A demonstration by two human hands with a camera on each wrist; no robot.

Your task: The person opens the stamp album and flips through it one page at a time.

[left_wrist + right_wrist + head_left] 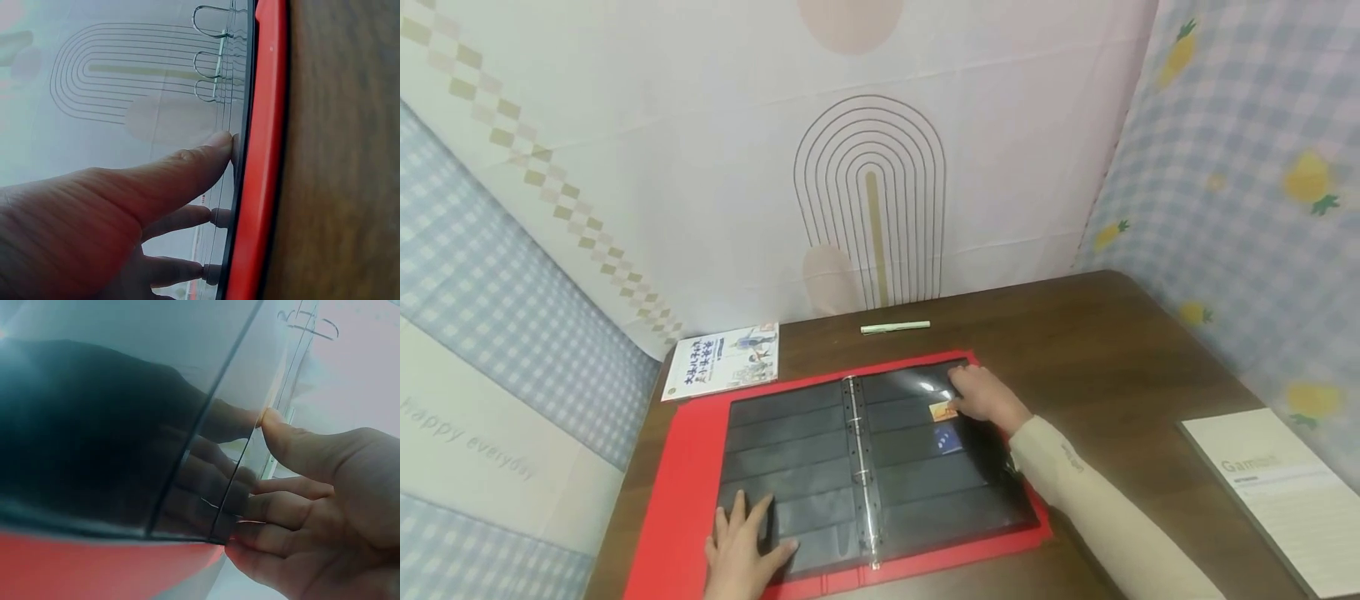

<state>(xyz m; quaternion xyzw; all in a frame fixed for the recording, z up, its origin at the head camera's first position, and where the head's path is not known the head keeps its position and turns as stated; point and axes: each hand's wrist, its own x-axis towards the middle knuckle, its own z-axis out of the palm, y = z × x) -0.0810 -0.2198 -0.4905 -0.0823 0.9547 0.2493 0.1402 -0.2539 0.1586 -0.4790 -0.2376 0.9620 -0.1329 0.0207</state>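
A red binder [677, 467] lies open on the table, its black pocket pages [925, 492] split by a metal ring spine [861, 467]. My left hand [741, 542] lies flat on the lower left page with its fingers [187, 162] straight against the glossy sheet, next to the red cover edge [256, 187]. My right hand [988, 400] rests on the upper right page. Its thumb [281, 434] and fingertips touch the sheet beside a small orange card [943, 411]. A small blue card [949, 440] sits in the row just below.
A green pen [895, 327] lies behind the binder and an illustrated booklet [722, 361] at the back left. A white printed sheet [1277, 492] lies at the table's right edge. Fabric-covered walls close in the back and both sides. Bare wood [1112, 358] shows right of the binder.
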